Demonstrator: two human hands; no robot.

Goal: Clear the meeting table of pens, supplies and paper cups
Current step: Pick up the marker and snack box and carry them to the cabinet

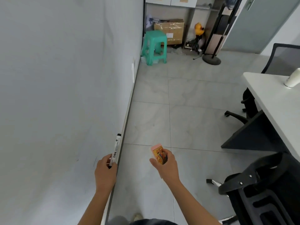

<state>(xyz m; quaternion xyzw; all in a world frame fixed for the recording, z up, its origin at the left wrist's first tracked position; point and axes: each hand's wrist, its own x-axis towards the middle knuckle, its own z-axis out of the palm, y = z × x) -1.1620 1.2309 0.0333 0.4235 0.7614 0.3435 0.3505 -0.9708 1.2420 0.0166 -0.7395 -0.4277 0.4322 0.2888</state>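
Observation:
My left hand (105, 172) grips a white marker pen (115, 150) with a black cap, held upright close to the whiteboard (65, 95) on the left. My right hand (167, 168) holds a small pink block with a colourful picture on it (159, 154), probably an eraser, over the tiled floor. The white meeting table (276, 103) stands at the right edge of the view. One white paper cup (293, 78) is on it near the far corner.
Black office chairs sit at the table, one at lower right (263, 189), one further back (248, 109). A green plastic stool (155, 46), a cardboard box (170, 30) and a stand with a round base (211, 60) are at the far wall. Grey tiled floor lies between.

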